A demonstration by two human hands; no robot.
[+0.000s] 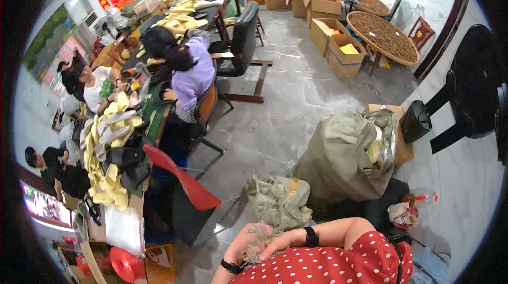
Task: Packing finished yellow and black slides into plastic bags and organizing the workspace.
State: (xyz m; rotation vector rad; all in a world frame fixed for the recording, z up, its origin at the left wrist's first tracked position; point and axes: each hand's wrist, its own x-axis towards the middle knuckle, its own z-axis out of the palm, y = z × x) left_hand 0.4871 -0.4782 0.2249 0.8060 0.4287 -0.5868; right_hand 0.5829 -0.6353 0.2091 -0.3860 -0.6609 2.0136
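Low in the view, my left hand [244,239] and my right hand [279,244] are close together in front of my body, each with a dark band at the wrist. Between them is a tangle of pale frayed threads [256,247], and the fingers of both hands are curled around it. Just beyond my hands lies a crumpled olive woven sack [280,199] with loose strands at its top. Behind it to the right stands a large, full olive sack [341,159], its mouth partly open with pale yellow items inside.
On the left, a long table holds piled yellow slippers [108,178], with several people seated around it. A red chair [180,175] stands near its end. Farther off are cardboard boxes [344,59] and a round tray [382,35]. A red twine roll [127,264] sits lower left.
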